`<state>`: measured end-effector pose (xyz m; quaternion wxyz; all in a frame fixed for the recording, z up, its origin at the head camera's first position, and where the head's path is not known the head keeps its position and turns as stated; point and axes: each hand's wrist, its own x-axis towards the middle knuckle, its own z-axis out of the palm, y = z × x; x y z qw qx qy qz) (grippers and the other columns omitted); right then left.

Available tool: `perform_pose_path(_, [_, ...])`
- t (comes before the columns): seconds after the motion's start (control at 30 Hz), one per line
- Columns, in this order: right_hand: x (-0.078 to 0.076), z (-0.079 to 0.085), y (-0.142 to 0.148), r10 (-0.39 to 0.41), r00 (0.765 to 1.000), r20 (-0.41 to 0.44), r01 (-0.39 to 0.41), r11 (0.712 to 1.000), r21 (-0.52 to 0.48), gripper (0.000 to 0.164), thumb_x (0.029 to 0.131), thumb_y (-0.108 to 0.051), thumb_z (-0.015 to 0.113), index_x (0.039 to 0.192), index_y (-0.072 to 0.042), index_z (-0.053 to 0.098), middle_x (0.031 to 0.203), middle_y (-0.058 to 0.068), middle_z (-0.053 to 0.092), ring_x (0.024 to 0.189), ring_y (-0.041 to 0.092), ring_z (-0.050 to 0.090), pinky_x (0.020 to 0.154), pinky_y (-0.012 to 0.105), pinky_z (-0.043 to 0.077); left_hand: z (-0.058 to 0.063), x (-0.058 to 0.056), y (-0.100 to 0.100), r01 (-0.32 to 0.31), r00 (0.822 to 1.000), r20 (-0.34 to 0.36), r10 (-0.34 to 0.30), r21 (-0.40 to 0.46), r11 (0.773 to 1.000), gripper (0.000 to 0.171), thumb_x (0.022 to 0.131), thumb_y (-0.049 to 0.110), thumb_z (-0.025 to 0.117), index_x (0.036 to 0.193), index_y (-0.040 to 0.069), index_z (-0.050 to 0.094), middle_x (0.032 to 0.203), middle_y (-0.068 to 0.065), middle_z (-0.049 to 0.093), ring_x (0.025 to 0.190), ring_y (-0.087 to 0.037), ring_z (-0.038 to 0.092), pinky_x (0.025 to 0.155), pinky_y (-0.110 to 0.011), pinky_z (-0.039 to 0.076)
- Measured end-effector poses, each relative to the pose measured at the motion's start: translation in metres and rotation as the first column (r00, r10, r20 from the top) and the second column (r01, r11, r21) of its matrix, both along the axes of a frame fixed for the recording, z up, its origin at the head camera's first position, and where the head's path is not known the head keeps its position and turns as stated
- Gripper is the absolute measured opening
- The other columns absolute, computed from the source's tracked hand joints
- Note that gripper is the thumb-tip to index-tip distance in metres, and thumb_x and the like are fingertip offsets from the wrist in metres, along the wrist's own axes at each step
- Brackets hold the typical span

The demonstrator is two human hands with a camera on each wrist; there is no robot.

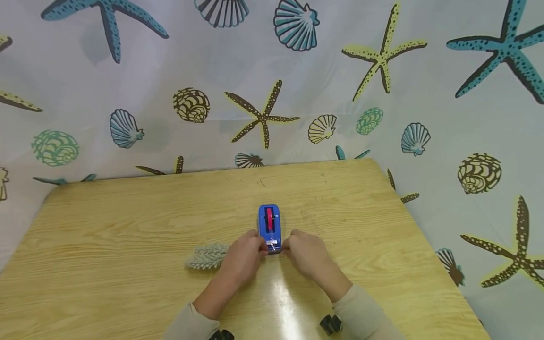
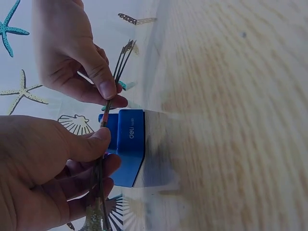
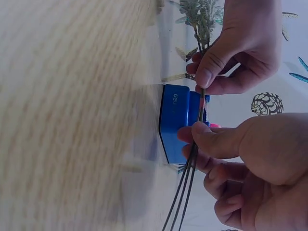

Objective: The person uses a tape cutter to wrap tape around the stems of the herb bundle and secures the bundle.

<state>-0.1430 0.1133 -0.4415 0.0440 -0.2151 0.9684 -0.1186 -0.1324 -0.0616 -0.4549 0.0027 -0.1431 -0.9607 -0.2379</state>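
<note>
A small bunch of pale green sprigs [image 1: 207, 256] with thin dark stems [image 3: 185, 187] lies across both hands. My left hand [image 1: 242, 257] pinches the stems on the side near the leafy heads. Between thumb and fingers, my right hand [image 1: 309, 252] pinches them further along, with the bare ends poking out past it. A short reddish stretch of stem shows between the two grips in both wrist views. Just beyond the fingertips stands a blue tape dispenser [image 1: 275, 231] with a red core [image 1: 269, 219]; the stems pass in front of its near end.
The wooden table [image 1: 127, 226] extends to both sides of the hands. A white curtain [image 1: 161, 80] printed with shells and starfish hangs behind its far edge and along the right side.
</note>
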Motion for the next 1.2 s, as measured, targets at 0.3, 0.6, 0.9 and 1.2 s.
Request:
perform_pose_path(0.3, [-0.004,0.0,-0.001,-0.016,0.999,-0.041,0.018,0.999,0.035,0.007,0.088,-0.028,0.076,0.09,-0.025,0.082,0.092,-0.006,0.078,0.078,0.015,0.071,0.056,0.031,0.053,0.003,0.0,-0.005,-0.023,0.996,0.091,0.02,0.04,0.999,0.007,0.091,0.012,0.073,0.092,0.008,0.079,0.081,0.001,0.058,0.069,-0.012,0.049,0.063,-0.026,0.045])
perform_pose_path(0.6, [-0.006,0.002,-0.004,-0.04,0.998,-0.043,0.042,0.998,0.051,0.007,0.082,-0.031,0.081,0.088,-0.027,0.082,0.089,-0.007,0.078,0.073,0.012,0.069,0.05,0.032,0.049,0.008,0.001,-0.008,0.025,0.999,0.045,-0.023,-0.032,0.999,0.008,0.091,0.009,0.072,0.09,0.009,0.08,0.078,-0.001,0.066,0.067,-0.01,0.054,0.064,-0.03,0.05])
perform_pose_path(0.9, [-0.01,0.002,-0.007,-0.115,0.993,0.0,0.115,0.993,-0.004,0.005,0.08,-0.029,0.083,0.081,-0.024,0.081,0.086,-0.008,0.077,0.08,0.014,0.071,0.057,0.034,0.052,0.007,-0.001,-0.008,0.023,0.998,-0.053,-0.026,-0.059,0.998,0.006,0.087,0.009,0.076,0.085,0.013,0.081,0.075,0.0,0.065,0.067,-0.012,0.058,0.06,-0.031,0.05])
perform_pose_path(1.2, [-0.01,-0.004,-0.007,-0.132,0.991,-0.015,0.131,0.988,-0.082,0.008,0.079,-0.023,0.085,0.078,-0.018,0.078,0.079,-0.004,0.075,0.069,0.011,0.066,0.059,0.029,0.053,0.005,-0.003,-0.007,0.001,1.0,-0.022,-0.001,0.005,1.0,0.006,0.084,0.005,0.078,0.084,0.011,0.08,0.079,-0.001,0.068,0.073,-0.014,0.062,0.066,-0.034,0.054])
